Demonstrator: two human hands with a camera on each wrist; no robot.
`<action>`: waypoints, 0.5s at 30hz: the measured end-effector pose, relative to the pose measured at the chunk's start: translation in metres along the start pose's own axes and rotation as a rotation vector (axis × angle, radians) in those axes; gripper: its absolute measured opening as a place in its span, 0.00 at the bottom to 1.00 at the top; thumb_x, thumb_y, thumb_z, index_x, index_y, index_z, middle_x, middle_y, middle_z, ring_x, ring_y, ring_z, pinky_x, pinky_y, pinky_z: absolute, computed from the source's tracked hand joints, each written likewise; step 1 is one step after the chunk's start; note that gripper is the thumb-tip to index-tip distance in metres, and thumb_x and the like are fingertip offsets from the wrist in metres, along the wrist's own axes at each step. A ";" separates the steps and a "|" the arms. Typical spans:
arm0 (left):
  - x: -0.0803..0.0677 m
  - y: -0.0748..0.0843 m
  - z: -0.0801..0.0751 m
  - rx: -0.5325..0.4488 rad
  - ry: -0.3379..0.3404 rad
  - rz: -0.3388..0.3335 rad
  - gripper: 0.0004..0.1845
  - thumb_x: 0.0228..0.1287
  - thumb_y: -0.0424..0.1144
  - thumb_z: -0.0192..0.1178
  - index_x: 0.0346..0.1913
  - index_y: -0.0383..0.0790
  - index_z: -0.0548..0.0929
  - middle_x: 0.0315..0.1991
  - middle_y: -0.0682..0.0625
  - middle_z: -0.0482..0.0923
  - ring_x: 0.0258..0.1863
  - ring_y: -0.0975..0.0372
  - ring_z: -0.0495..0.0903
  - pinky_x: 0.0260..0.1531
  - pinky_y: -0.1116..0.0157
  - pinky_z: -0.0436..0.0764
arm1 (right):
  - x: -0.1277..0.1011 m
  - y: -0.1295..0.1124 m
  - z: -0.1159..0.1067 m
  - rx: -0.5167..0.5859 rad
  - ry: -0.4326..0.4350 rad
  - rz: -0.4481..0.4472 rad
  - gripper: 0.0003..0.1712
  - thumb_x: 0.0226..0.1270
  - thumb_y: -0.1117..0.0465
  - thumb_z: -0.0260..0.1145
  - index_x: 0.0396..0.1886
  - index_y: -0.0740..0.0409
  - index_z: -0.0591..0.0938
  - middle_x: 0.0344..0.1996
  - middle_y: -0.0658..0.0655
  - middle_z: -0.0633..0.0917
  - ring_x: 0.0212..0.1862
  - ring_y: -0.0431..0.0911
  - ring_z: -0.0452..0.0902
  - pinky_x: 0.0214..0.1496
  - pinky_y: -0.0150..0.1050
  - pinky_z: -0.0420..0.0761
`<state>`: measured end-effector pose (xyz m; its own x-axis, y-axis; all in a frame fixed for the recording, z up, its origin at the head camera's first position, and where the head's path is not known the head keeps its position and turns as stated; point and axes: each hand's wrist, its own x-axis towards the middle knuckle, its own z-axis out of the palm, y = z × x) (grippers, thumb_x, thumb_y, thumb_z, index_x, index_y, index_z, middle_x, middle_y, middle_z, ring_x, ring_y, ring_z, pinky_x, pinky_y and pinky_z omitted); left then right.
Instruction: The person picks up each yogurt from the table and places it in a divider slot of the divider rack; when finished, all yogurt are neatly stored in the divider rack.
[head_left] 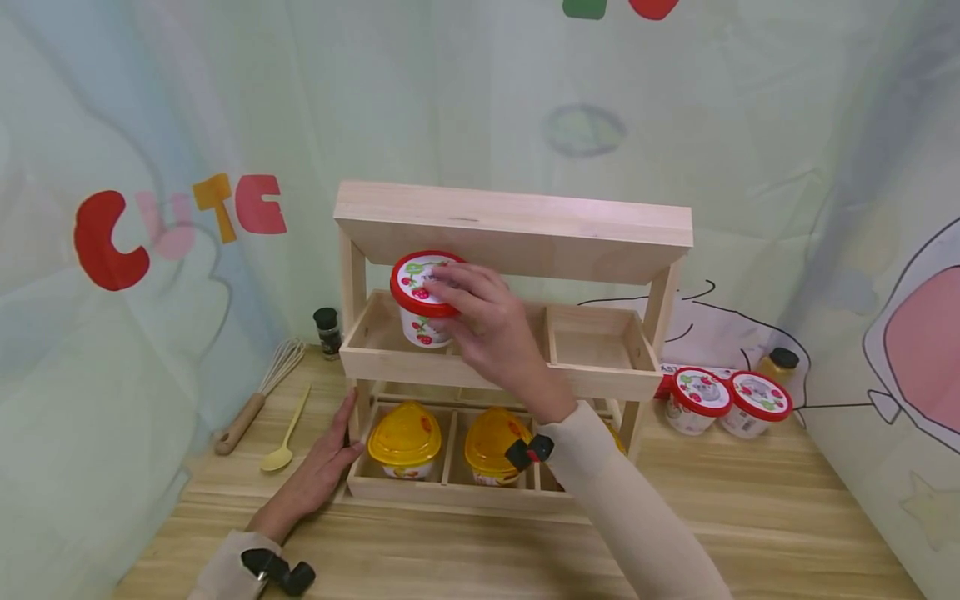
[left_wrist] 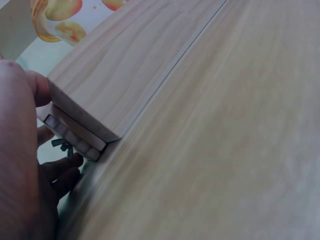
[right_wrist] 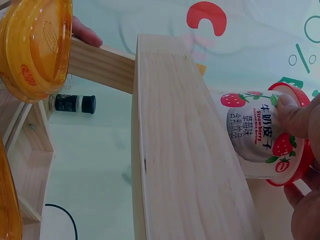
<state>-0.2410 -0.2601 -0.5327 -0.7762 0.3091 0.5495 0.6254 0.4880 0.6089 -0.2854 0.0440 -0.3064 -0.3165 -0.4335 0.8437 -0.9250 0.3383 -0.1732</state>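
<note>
My right hand (head_left: 487, 317) grips a white cup with a red-rimmed strawberry lid (head_left: 422, 287) from above. The cup sits at the left compartment of the upper tray of a two-tier wooden rack (head_left: 495, 375); whether its base touches the tray floor is hidden. In the right wrist view, thumb and fingers hold the cup (right_wrist: 255, 132) round its lid, behind the tray's front board (right_wrist: 175, 140). My left hand (head_left: 322, 467) rests against the rack's lower left side, its thumb touching the lower tray's corner (left_wrist: 85, 107) in the left wrist view.
Yellow-lidded cups (head_left: 405, 437) stand in the lower tray. Two more strawberry cups (head_left: 699, 400) stand right of the rack, near a black-capped jar (head_left: 780, 364). On the left lie a whisk (head_left: 262, 396) and a yellow spoon (head_left: 285, 442), with a black-capped shaker (head_left: 327, 332) behind.
</note>
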 end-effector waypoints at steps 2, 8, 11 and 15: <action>0.000 -0.001 0.000 -0.003 0.002 0.009 0.45 0.75 0.26 0.52 0.88 0.42 0.45 0.82 0.84 0.37 0.75 0.93 0.44 0.68 0.90 0.48 | 0.001 -0.001 0.002 -0.002 -0.010 -0.001 0.25 0.66 0.67 0.77 0.64 0.60 0.87 0.65 0.63 0.86 0.71 0.58 0.77 0.71 0.46 0.83; 0.000 -0.001 0.000 0.000 -0.005 0.004 0.45 0.75 0.26 0.52 0.88 0.42 0.44 0.83 0.84 0.37 0.76 0.93 0.42 0.69 0.90 0.47 | 0.005 -0.003 0.008 -0.019 -0.044 0.012 0.25 0.67 0.65 0.77 0.64 0.59 0.87 0.67 0.62 0.85 0.72 0.57 0.76 0.72 0.44 0.82; 0.000 -0.001 0.000 0.007 -0.009 -0.003 0.44 0.76 0.26 0.51 0.88 0.42 0.44 0.82 0.85 0.36 0.76 0.93 0.41 0.69 0.91 0.45 | 0.007 -0.005 0.012 -0.015 -0.061 0.029 0.25 0.68 0.65 0.77 0.64 0.59 0.87 0.67 0.61 0.85 0.72 0.56 0.76 0.73 0.43 0.81; -0.001 -0.001 0.000 0.007 -0.008 -0.008 0.44 0.75 0.26 0.52 0.88 0.40 0.44 0.82 0.85 0.36 0.76 0.93 0.41 0.69 0.91 0.45 | 0.008 -0.006 0.016 -0.014 -0.075 0.046 0.25 0.68 0.65 0.77 0.64 0.58 0.88 0.67 0.60 0.85 0.72 0.56 0.76 0.72 0.42 0.82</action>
<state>-0.2415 -0.2607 -0.5341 -0.7819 0.3118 0.5398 0.6185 0.4961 0.6094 -0.2862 0.0254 -0.3068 -0.3738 -0.4783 0.7947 -0.9062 0.3708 -0.2031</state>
